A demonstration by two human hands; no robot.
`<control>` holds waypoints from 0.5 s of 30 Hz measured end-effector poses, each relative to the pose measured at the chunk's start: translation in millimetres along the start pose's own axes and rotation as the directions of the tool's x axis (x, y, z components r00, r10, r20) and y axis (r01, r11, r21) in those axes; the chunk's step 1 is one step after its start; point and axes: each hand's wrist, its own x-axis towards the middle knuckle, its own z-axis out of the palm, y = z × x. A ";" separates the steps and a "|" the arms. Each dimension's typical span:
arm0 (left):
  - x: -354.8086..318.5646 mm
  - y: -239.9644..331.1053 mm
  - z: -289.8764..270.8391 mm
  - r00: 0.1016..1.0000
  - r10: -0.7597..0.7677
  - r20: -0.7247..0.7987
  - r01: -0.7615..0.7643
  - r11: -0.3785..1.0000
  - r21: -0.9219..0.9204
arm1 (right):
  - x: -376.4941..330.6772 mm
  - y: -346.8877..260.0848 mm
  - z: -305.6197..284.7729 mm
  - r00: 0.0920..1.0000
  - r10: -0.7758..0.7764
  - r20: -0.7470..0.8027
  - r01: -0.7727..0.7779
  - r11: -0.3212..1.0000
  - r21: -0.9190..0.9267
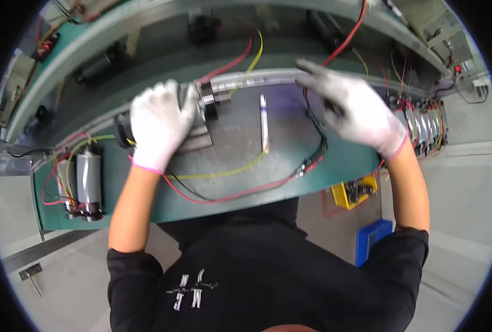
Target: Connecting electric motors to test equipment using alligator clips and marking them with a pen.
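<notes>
A factory assembly line is showing here: a green workbench (345, 160) is carrying wired motors (88, 177) at nine o'clock, parts bins (372, 235) sitting at four o'clock.

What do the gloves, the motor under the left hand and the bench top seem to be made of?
Gloves, as on the left hand: white knitted fabric, matte, with pink cuff edging. Motor: likely bare metal, grey with a dull sheen on its round body. Bench top: green matte mat, perhaps rubber, worn grey in the middle.
</notes>
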 end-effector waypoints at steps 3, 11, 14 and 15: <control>-6.3 -1.1 6.1 0.996 -0.087 0.005 0.087 0.996 -0.016 | -84.8 -7.6 40.7 0.844 0.266 0.466 -0.328 0.943 0.054; -24.9 25.3 -22.8 0.853 0.166 -0.495 -0.435 0.749 -0.499 | -127.2 -7.9 108.3 0.982 0.177 0.071 -0.188 0.961 0.204; -90.5 67.7 -34.6 0.766 0.543 0.343 -0.037 0.570 -0.821 | -123.0 -16.1 91.5 0.984 0.146 0.102 -0.171 0.939 0.299; -105.7 73.8 -30.3 0.352 0.675 0.648 0.280 0.585 -0.761 | -121.9 -13.4 83.8 0.989 0.140 0.043 -0.146 0.932 0.333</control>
